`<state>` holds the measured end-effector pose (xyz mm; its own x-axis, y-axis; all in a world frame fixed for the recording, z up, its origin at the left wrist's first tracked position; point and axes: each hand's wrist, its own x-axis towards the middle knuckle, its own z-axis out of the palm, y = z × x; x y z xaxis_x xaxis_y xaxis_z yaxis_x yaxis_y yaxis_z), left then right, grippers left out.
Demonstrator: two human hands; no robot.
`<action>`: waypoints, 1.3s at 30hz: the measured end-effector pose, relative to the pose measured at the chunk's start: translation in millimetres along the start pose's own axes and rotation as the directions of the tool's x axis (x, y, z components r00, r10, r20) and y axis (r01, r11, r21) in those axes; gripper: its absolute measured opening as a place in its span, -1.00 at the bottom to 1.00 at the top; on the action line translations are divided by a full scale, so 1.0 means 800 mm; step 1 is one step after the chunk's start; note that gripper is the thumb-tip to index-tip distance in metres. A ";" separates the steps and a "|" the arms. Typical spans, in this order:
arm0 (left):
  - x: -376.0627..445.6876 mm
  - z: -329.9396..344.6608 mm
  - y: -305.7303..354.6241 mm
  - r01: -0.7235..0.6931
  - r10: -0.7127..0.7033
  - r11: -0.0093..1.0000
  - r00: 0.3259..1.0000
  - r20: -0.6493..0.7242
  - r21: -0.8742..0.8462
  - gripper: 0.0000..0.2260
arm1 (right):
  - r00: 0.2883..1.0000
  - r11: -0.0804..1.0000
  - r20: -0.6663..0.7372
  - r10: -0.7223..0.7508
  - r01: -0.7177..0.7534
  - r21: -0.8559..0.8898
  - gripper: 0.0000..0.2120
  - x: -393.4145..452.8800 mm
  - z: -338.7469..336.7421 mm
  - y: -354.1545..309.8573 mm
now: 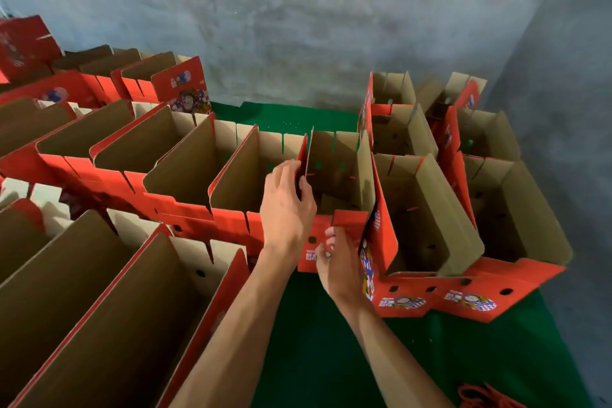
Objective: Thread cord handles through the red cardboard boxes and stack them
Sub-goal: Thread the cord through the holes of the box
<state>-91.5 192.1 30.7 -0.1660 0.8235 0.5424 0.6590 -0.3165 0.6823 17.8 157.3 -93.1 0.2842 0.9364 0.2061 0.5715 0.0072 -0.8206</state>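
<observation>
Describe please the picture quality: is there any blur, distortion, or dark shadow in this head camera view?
Head view: wide-angle distortion bends the grey wall and the box rows toward the edges; the boxes at far left look motion-blurred; the left hand and right hand at the centre box are fairly sharp; the box interiors lie in shadow; the red cords at the bottom edge are soft.

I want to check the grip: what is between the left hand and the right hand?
In the head view, the near red wall of the open box stands between them: left hand grips its upper flap, right hand touches its outer face.
</observation>
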 end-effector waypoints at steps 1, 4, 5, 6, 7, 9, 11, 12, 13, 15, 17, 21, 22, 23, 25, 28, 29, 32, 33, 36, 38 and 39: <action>0.005 -0.004 -0.002 -0.031 0.033 0.997 0.999 -0.025 0.076 -0.72 | 1.000 1.000 0.018 -0.002 0.002 0.010 -0.75 0.017 0.003 0.002; 0.015 -0.010 -0.018 0.076 -0.133 0.930 0.982 0.136 0.359 -0.61 | 0.990 0.999 0.134 0.044 -0.041 -0.019 -0.50 0.071 0.019 0.010; 0.016 -0.011 -0.024 0.116 -0.243 0.885 0.941 0.235 0.451 -0.61 | 0.980 0.997 0.196 0.036 -0.024 -0.067 -0.40 0.086 0.024 0.012; 0.016 -0.012 -0.028 0.130 -0.337 0.843 0.884 0.325 0.522 -0.64 | 0.965 0.993 0.259 0.034 -0.002 -0.121 -0.32 0.098 0.029 0.015; 0.014 -0.011 -0.033 0.124 -0.394 0.816 0.833 0.387 0.564 -0.67 | 0.951 0.988 0.308 0.041 0.008 -0.156 -0.25 0.108 0.032 0.016; 0.011 -0.009 -0.038 0.106 -0.403 0.811 0.814 0.418 0.575 -0.73 | 0.935 0.996 0.353 0.043 -0.012 -0.088 -0.21 0.115 0.037 0.010; 0.010 -0.003 -0.036 0.107 -0.382 0.812 0.841 0.384 0.573 -0.75 | 0.926 0.991 0.377 -0.006 -0.044 0.125 -0.34 0.108 0.043 -0.003; 0.010 0.001 -0.033 0.108 -0.375 0.811 0.851 0.369 0.575 -0.74 | 0.915 0.971 0.403 -0.014 -0.084 0.224 -0.42 0.101 0.045 -0.009; 0.009 0.005 -0.028 0.100 -0.366 0.809 0.856 0.364 0.579 -0.72 | 0.908 0.944 0.419 -0.012 -0.128 0.304 -0.48 0.093 0.045 -0.014; 0.005 0.013 -0.014 0.063 -0.325 0.813 0.875 0.360 0.579 -0.70 | 0.926 0.903 0.377 -0.010 -0.154 0.402 -0.57 0.078 0.041 -0.024; -0.002 0.019 0.004 0.020 -0.242 0.845 0.905 0.350 0.535 -0.67 | 0.968 0.898 0.250 -0.032 -0.082 0.433 -0.68 0.073 0.031 -0.029; -0.020 0.019 0.040 -0.007 -0.186 0.897 0.901 0.392 0.442 -0.64 | 0.996 0.914 0.091 -0.003 -0.034 0.404 -0.76 0.076 -0.005 -0.037; -0.025 0.017 0.048 0.007 -0.199 0.909 0.886 0.419 0.417 -0.66 | 0.996 0.915 0.081 0.023 -0.054 0.401 -0.68 0.077 -0.018 -0.036; -0.031 0.014 0.055 0.043 -0.223 0.919 0.877 0.426 0.393 -0.66 | 0.991 0.889 0.093 0.094 -0.126 0.440 -0.62 0.074 -0.031 -0.036; -0.040 0.001 0.070 0.148 -0.286 0.938 0.844 0.454 0.315 -0.62 | 0.960 0.811 0.181 0.214 -0.278 0.514 -0.56 0.064 -0.050 -0.040; -0.061 -0.024 0.089 0.242 -0.335 0.941 0.755 0.564 0.235 -0.60 | 0.932 0.737 0.202 0.302 -0.362 0.570 -0.73 0.028 -0.072 -0.046; -0.069 -0.037 0.094 0.231 -0.331 0.943 0.716 0.615 0.238 -0.60 | 0.934 0.720 0.194 0.301 -0.356 0.596 -0.76 0.014 -0.077 -0.044; -0.091 -0.069 0.108 0.258 -0.332 0.938 0.489 0.807 0.230 -0.66 | 0.959 0.864 0.209 0.190 -0.264 0.428 -0.77 -0.024 -0.086 -0.032; -0.101 -0.077 0.112 0.271 -0.350 0.926 0.347 0.870 0.264 -0.70 | 0.962 0.875 0.195 0.194 -0.259 0.408 -0.77 -0.034 -0.087 -0.023; -0.131 -0.102 0.123 0.227 -0.389 0.893 -0.044 0.920 0.389 -0.69 | 0.932 0.744 0.215 0.290 -0.361 0.563 -0.71 -0.064 -0.094 -0.015; -0.149 -0.111 0.125 0.187 -0.362 0.896 -0.219 0.906 0.403 -0.66 | 0.922 0.702 0.264 0.282 -0.386 0.598 -0.69 -0.079 -0.095 -0.012; -0.157 -0.115 0.126 0.174 -0.342 0.901 -0.275 0.899 0.396 -0.66 | 0.916 0.693 0.278 0.290 -0.401 0.599 -0.65 -0.085 -0.097 -0.011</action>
<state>-71.6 13.5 76.8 0.4796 0.3050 -0.8228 0.8557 0.0448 0.5155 53.2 66.1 -58.8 0.2124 0.9570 -0.1977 -0.1795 -0.1606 -0.9705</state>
